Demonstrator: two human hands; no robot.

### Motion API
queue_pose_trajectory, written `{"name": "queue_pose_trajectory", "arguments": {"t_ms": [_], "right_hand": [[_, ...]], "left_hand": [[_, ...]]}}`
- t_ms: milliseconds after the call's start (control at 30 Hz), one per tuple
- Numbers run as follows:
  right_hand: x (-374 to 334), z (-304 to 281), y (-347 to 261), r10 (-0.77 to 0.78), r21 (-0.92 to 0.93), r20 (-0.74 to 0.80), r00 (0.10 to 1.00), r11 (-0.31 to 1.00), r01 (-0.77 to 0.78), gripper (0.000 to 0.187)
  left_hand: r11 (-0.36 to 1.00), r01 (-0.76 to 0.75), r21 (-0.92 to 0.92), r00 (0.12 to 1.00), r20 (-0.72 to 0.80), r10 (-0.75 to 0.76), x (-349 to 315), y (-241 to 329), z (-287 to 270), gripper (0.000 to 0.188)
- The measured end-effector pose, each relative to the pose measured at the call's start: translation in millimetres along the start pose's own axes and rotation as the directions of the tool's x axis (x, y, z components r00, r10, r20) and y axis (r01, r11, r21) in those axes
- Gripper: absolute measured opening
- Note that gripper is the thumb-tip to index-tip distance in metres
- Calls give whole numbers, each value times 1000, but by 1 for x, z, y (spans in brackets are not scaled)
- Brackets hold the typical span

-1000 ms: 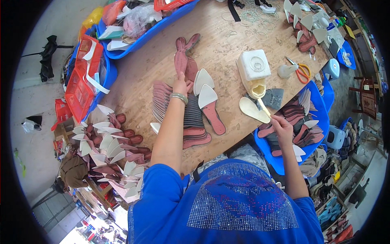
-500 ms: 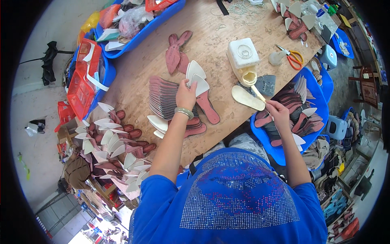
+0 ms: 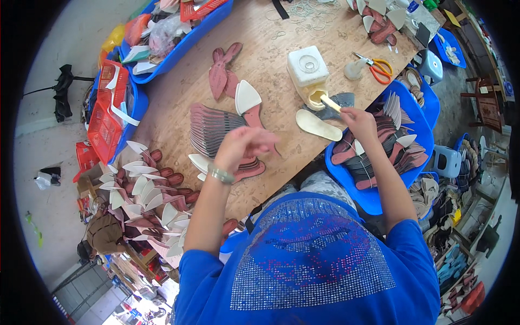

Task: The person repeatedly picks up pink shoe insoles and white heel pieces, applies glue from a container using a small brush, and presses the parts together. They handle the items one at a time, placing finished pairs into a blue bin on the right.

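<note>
My right hand point(image 3: 359, 125) grips a cream-handled brush point(image 3: 329, 102), its far end in the opening of a white glue container point(image 3: 307, 67). Below that opening a cream sole-shaped piece point(image 3: 318, 126) lies near the table edge. My left hand point(image 3: 246, 147), blurred by motion, hovers over the table with fingers stretched to the right and nothing visible in them. Just beyond it rests a reddish insole point(image 3: 253, 117) with white pointed toe pieces point(image 3: 247, 97) at its far end. A fanned row of reddish insoles point(image 3: 208, 127) lies left of that hand, partly hidden by it.
Orange-handled pliers point(image 3: 381, 72) and a small whitish bottle point(image 3: 355, 69) stand right of the container. A blue basin point(image 3: 374, 201) full of insoles is at my right. More white-tipped insoles point(image 3: 149, 192) crowd the left. Blue and red baskets point(image 3: 108, 108) line the far left edge.
My left hand has let go of the white toe pieces and drawn back toward me. My right hand has lifted the brush from beside the sole-shaped piece into the container's opening.
</note>
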State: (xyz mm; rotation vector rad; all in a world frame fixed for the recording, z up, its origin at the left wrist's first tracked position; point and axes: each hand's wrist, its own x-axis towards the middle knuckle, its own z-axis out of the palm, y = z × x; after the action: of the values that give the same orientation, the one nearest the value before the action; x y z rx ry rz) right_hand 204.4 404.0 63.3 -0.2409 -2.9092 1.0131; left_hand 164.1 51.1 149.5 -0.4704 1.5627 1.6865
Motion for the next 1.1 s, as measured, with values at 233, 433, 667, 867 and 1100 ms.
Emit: {"name": "queue_pose_trajectory", "arguments": {"t_ms": [233,433,667,867,1100], "right_hand": [[43,19,-13,-90,-323,183,979,935,146,19],[60,37,-14,-212,-419,212,954,862,285,17],[61,38,-15,-239,-452,230,944,832,321,16],[50,30,-10,-187,-469,262,947,833,294,19],[-19,-3,5,-62,67,235,970,997,47,22]], "left_hand": [[994,-92,56,993,80,87,-72,-27,33,52],[996,-82,-22,988,127,85,-47,-65,61,50],[219,-425,878,761,215,612,-34,-76,64,31],[-27,-371,928,767,323,554,-33,-75,77,22],[-103,-431,897,686,399,608,-35,-100,50,28]]}}
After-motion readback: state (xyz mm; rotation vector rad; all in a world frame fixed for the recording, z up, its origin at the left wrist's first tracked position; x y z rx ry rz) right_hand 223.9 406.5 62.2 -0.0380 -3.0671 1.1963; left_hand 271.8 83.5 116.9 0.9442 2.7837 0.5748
